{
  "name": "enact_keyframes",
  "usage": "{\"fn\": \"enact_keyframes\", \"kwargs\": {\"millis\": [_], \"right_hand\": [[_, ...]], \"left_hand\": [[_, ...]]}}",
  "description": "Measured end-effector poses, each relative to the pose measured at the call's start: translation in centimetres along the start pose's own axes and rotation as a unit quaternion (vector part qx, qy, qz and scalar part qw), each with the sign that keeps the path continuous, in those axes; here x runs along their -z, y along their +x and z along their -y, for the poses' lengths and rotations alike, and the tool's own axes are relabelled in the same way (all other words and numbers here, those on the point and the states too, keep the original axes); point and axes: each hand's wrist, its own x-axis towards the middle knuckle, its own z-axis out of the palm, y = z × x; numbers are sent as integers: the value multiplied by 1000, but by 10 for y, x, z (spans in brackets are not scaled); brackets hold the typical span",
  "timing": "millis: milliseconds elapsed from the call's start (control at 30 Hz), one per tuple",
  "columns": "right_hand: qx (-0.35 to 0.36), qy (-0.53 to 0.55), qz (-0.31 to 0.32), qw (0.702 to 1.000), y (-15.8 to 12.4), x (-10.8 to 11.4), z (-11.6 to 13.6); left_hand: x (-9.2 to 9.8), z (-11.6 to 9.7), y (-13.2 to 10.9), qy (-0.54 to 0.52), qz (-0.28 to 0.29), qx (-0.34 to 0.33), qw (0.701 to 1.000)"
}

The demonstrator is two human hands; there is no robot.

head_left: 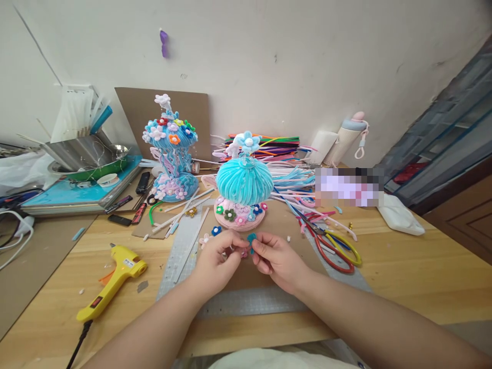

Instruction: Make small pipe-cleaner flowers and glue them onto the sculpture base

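Observation:
My right hand (280, 260) pinches a small teal pipe-cleaner flower (251, 240) between thumb and fingertips. Close beside it on the left is my left hand (221, 264), its fingers curled and index fingertip near the flower; what it holds, if anything, I cannot make out. Just beyond both hands stands a jellyfish-like pipe-cleaner piece with a turquoise dome (245, 179), a light-blue flower (248, 141) on top and a pink base (230, 221) covered in small flowers. A blue flower (216, 231) and a pale pink flower (205, 241) lie by my left hand.
A yellow glue gun (121, 274) lies at the left. Red-handled scissors (332, 253) and yellow-handled ones (351, 248) rest at the right. Behind are a similar flowered piece (172, 138), bundled pipe cleaners (269, 146), a steel bowl (80, 151) and a bottle (348, 136).

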Motion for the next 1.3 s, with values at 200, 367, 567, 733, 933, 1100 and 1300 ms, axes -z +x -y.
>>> {"fn": "enact_keyframes", "kwargs": {"millis": [200, 367, 567, 733, 933, 1100, 1300], "right_hand": [[-16, 6, 3, 1000, 1, 1, -3], [-5, -38, 9, 999, 3, 2, -4], [-3, -101, 42, 994, 2, 1, -1], [-19, -123, 39, 992, 0, -1, 6], [-17, -134, 22, 991, 0, -3, 11], [-6, -156, 31, 987, 0, -1, 11], [-32, -131, 57, 989, 0, 3, 10]], "left_hand": [[1, 5, -2, 51, 29, -19, 998], [-1, 3, -1, -6, 8, 87, 996], [0, 1, 6, -144, -40, 212, 966], [2, 4, 7, -152, -30, 168, 974], [2, 8, 2, -32, -9, 117, 993], [2, 9, 1, 5, -13, 99, 995], [4, 4, 2, 3, 21, 98, 995]]}}
